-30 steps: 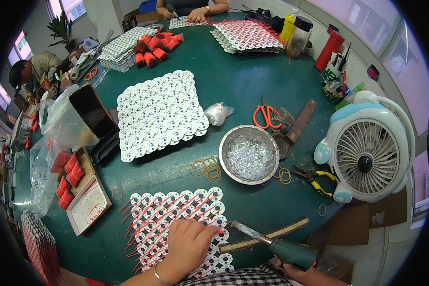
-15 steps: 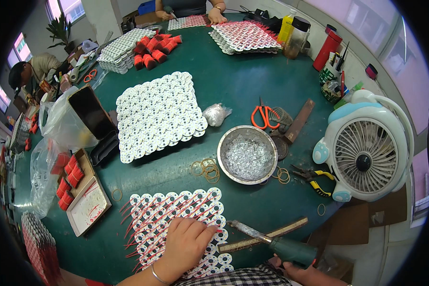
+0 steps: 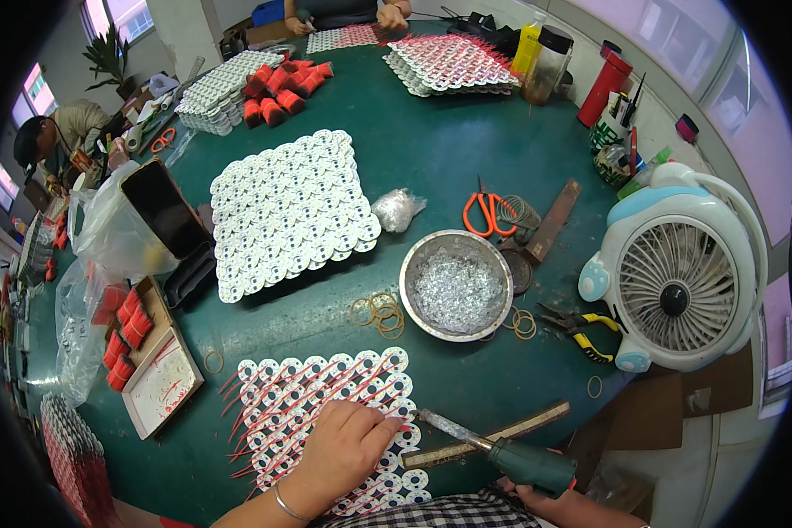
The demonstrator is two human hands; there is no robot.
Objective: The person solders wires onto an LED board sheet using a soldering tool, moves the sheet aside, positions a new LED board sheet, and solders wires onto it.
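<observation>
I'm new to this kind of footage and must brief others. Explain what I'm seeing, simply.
There is no machine: one person works with bare hands. A wide fisheye camera worn on their head looks down, which is why straight edges bend. The left hand rests on a red-wired sheet of white discs; the right hand holds what looks like a soldering iron. Around them on the green table are a stack of white disc sheets, a metal bowl, orange-handled scissors, pliers and a fan.

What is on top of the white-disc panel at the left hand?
Thin red wires lie across the white-disc panel, and the left hand covers part; whatever is beneath the hand is hidden.
</observation>
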